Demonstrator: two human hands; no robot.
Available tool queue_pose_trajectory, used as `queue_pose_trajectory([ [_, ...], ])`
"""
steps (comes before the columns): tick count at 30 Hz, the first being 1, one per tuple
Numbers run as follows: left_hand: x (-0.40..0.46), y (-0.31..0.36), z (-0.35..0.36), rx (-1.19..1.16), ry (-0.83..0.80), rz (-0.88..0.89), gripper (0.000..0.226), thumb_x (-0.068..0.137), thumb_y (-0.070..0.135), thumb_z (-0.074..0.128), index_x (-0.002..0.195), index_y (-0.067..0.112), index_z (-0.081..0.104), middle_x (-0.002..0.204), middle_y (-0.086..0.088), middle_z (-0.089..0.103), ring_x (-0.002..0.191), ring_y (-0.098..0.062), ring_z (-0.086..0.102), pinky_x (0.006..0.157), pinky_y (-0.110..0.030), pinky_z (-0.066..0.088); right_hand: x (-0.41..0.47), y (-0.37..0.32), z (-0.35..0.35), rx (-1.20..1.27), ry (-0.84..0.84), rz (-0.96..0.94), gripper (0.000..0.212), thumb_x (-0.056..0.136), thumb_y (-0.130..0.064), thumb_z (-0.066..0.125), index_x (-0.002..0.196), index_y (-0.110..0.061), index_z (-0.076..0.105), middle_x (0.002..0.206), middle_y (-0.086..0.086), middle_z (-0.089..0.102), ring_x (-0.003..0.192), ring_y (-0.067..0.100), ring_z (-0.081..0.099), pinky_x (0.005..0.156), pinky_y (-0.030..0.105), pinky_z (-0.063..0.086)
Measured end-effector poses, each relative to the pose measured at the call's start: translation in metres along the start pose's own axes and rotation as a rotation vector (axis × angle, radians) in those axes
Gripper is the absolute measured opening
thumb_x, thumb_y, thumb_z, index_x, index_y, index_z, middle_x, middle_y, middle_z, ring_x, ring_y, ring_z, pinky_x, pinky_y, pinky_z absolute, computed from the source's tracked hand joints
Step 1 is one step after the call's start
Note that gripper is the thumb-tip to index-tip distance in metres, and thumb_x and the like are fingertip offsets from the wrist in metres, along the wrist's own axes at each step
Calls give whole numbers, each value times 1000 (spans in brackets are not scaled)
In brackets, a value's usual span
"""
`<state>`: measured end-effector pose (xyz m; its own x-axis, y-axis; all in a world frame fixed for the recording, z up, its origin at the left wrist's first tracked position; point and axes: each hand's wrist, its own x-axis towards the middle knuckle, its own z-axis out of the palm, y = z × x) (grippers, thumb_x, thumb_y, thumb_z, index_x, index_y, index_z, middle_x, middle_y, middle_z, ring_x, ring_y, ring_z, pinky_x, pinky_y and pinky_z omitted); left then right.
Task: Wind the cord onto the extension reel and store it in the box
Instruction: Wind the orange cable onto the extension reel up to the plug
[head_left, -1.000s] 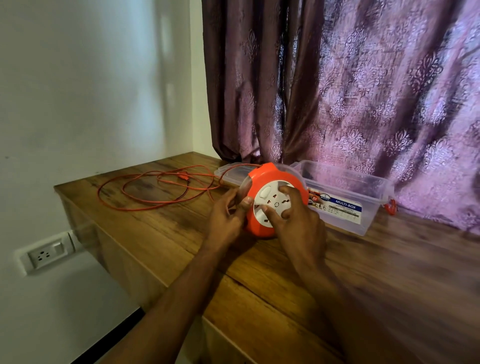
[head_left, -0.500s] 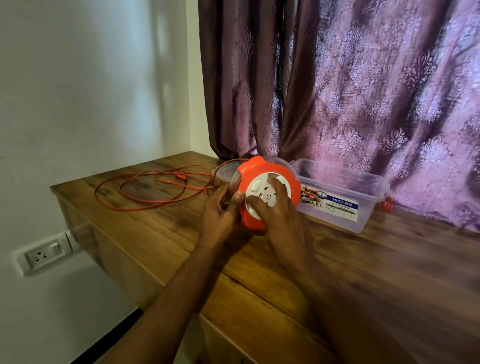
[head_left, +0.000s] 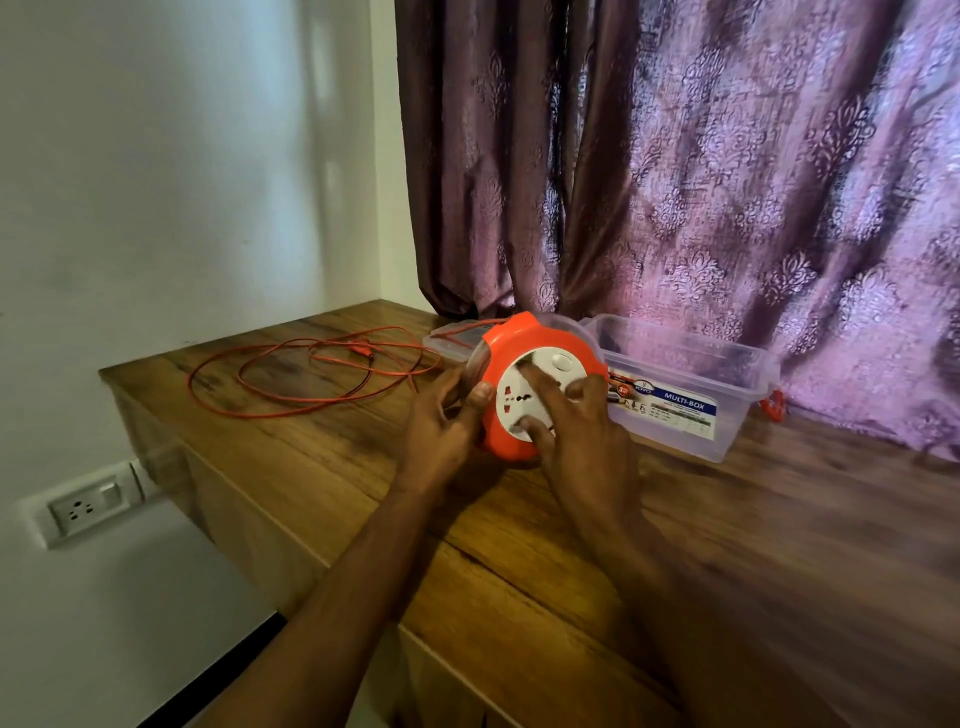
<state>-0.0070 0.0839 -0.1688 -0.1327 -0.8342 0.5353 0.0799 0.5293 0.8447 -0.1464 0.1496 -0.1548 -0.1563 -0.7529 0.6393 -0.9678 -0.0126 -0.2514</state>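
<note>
Head view | my left hand (head_left: 441, 431) grips the reel's (head_left: 524, 395) left rim | my right hand (head_left: 576, 421) spreads its fingers on its white face | box (head_left: 691, 395) just right behind | cord (head_left: 311, 374) loose, far left

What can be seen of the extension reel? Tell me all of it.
The extension reel is a round orange plastic drum with a white socket face and a round white button. It stands on edge on the wooden table, before the clear box. The left hand grips its rim; the right hand spreads fingers on its face.
</note>
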Motion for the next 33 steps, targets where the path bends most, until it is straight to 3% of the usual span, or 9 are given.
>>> queue_pose_trajectory([
  [4, 0, 1, 1, -8, -16, 2, 30, 97, 24, 58, 124, 12, 63, 109, -3, 72, 86, -10, 66, 59, -11, 48, 2, 0, 3, 162, 73, 155, 60, 85, -63, 52, 139, -44, 34, 129, 3, 56, 103, 30, 61, 80, 41, 52],
  [8, 0, -1, 2, -8, -6, -10, 32, 97, 25, 56, 126, 11, 62, 114, -7, 71, 89, -13, 68, 59, -11, 49, -1, -2, 5, 195, 141, 170, 56, 87, -63, 47, 136, -37, 34, 108, 4, 68, 93, 31, 65, 73, 41, 53],
  [13, 0, 7, 0, -78, 97, -29, 16, 98, 21, 57, 104, 34, 65, 99, 11, 72, 92, -5, 70, 77, -31, 59, -3, -4, 2, 44, 187, -70, 48, 91, -27, 56, 135, -31, 37, 129, 7, 46, 97, 31, 61, 60, 40, 53],
  [16, 0, 9, -3, -84, 107, -30, 21, 98, 21, 57, 101, 40, 63, 98, 16, 72, 99, -8, 70, 87, -42, 58, -3, -6, 1, -12, 121, -179, 70, 78, -2, 64, 135, -34, 39, 144, 12, 34, 112, 37, 55, 60, 41, 55],
  [18, -2, 12, -2, -66, 69, -16, 25, 98, 19, 55, 103, 44, 60, 94, 24, 72, 94, 4, 68, 81, -33, 60, -4, -10, 1, -25, 48, -209, 73, 78, 0, 63, 134, -37, 38, 152, 11, 24, 120, 39, 50, 65, 43, 55],
  [20, -3, 13, 0, -44, 41, -5, 22, 98, 19, 55, 108, 38, 60, 100, 18, 72, 92, 8, 67, 74, -22, 58, -5, -12, -2, -37, -3, -206, 67, 82, -4, 61, 133, -39, 38, 155, 9, 16, 124, 39, 46, 70, 43, 55],
  [23, -1, 10, -1, -35, 42, 5, 18, 97, 21, 57, 114, 26, 62, 111, -1, 71, 98, -5, 69, 75, -24, 57, -4, -10, -4, -59, -41, -184, 61, 86, -8, 59, 134, -40, 39, 157, 8, 11, 128, 38, 42, 76, 44, 54],
  [29, 0, 6, -1, -32, 40, -21, 30, 97, 25, 57, 124, 13, 61, 116, -8, 70, 103, -18, 69, 71, -21, 56, -4, -5, -3, -107, -70, -163, 70, 88, -6, 57, 139, -46, 30, 156, 9, 11, 131, 37, 40, 80, 47, 55],
  [33, 0, 7, 1, -55, 30, -31, 27, 97, 21, 57, 122, 12, 62, 111, -9, 71, 92, -17, 68, 60, -12, 51, -4, -1, 1, -64, -13, -88, 63, 95, -26, 53, 140, -52, 18, 143, 10, 27, 109, 37, 57, 74, 47, 57],
])
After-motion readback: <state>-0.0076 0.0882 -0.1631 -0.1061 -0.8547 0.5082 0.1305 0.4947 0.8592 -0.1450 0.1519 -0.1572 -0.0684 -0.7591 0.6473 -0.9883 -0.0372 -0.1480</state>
